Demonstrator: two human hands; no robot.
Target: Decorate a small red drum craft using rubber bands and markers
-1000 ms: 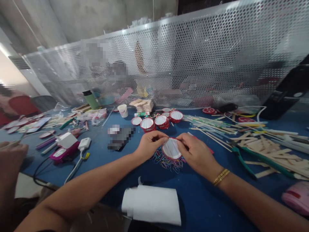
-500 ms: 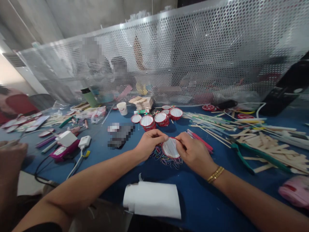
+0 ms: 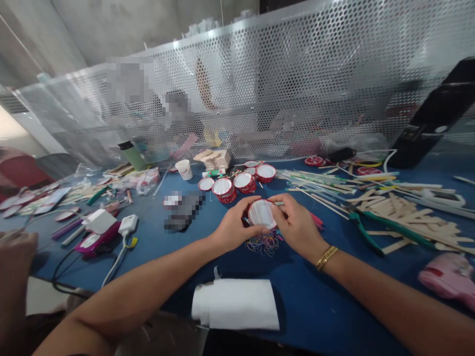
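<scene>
Both my hands hold a small round red-rimmed lid with a white face (image 3: pixel 261 212) just above the blue table (image 3: pixel 319 306). My left hand (image 3: pixel 233 226) curls around its left edge with the thumb under it. My right hand (image 3: pixel 295 225), with a gold bracelet on the wrist, pinches its right edge. Under the lid lies a heap of coloured rubber bands (image 3: pixel 264 243). Beyond my hands stand several similar red-rimmed lids (image 3: pixel 243 181) in a cluster.
Green-handled pliers (image 3: pixel 365 226) and a spread of wooden sticks (image 3: pixel 411 217) lie to the right, a pink object (image 3: pixel 447 279) at far right. A white folded paper (image 3: pixel 235 304) lies near me. Chargers, cables and pens (image 3: pixel 107 227) fill the left. A perforated metal screen (image 3: pixel 297 89) closes the back.
My hands have lifted the lid off the rubber band heap and turned it a little toward me. The camera has shifted slightly right and down.
</scene>
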